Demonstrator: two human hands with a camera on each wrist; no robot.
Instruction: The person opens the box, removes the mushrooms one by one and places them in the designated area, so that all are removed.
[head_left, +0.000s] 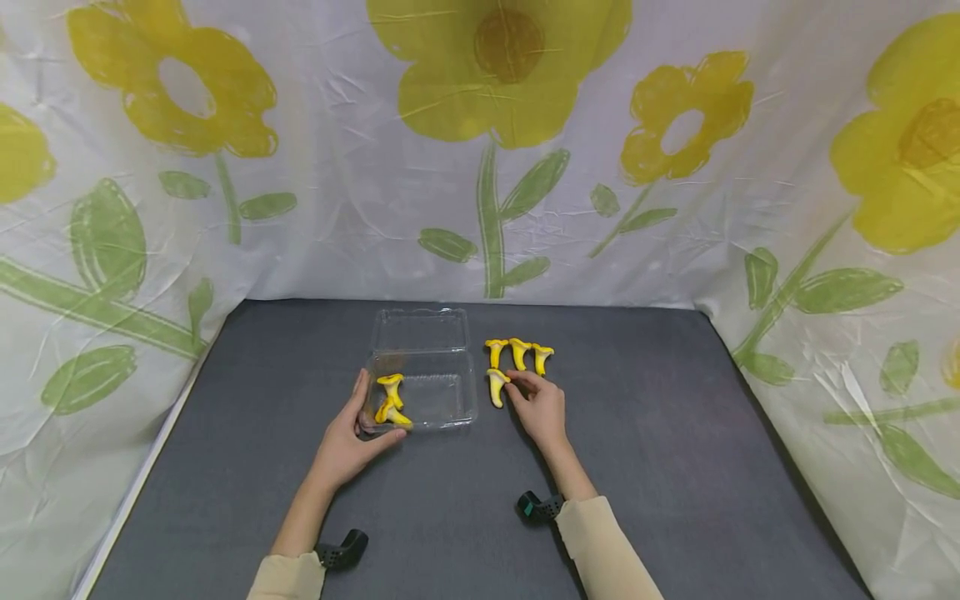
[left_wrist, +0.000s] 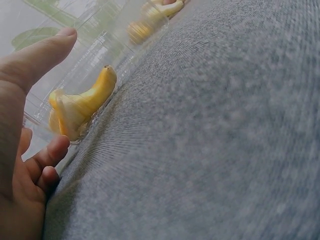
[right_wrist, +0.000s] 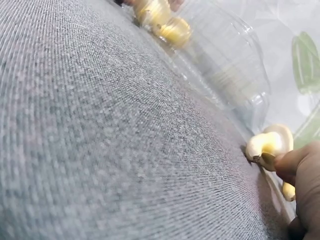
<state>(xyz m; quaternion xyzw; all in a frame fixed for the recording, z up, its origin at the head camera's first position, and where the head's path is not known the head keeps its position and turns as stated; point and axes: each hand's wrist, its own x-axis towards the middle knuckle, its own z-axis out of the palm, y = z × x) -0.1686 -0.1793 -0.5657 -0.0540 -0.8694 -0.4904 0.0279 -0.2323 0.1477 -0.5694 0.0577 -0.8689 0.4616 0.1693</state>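
Note:
A clear plastic clamshell container stands with its lid folded back. My left hand grips its left end, the thumb along the front and the other fingers at the side. Two yellow chanterelle mushrooms lie at that end inside: one at the back, one in front. To the right of the container, my right hand pinches another chanterelle at its side, stem toward me. The right wrist view shows the thumb against this pale mushroom; the other fingers are largely hidden.
Behind the right hand, three more chanterelles stand in a row, caps away from me. Everything rests on a dark grey cloth-covered table. A white curtain with yellow flowers encloses the back and sides.

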